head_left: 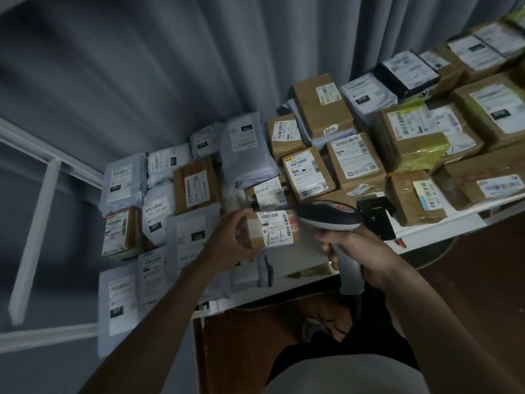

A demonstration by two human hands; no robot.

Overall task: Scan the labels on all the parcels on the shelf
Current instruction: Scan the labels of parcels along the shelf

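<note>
My left hand (231, 241) grips a small brown cardboard parcel (271, 229) with a white barcode label facing up, held just above the front of the white shelf (298, 284). My right hand (352, 251) holds a grey handheld barcode scanner (331, 216), its dark head right beside the parcel's label edge. Many other parcels cover the shelf: grey plastic mailers (248, 149) to the left and centre, brown boxes (308, 173) to the right, each with a white label.
A grey curtain (170, 66) hangs behind the shelf. A white shelf frame post (35, 237) stands at far left. A black scanner stand (379, 216) sits at the shelf's front edge. Brown floor (468, 265) lies below right.
</note>
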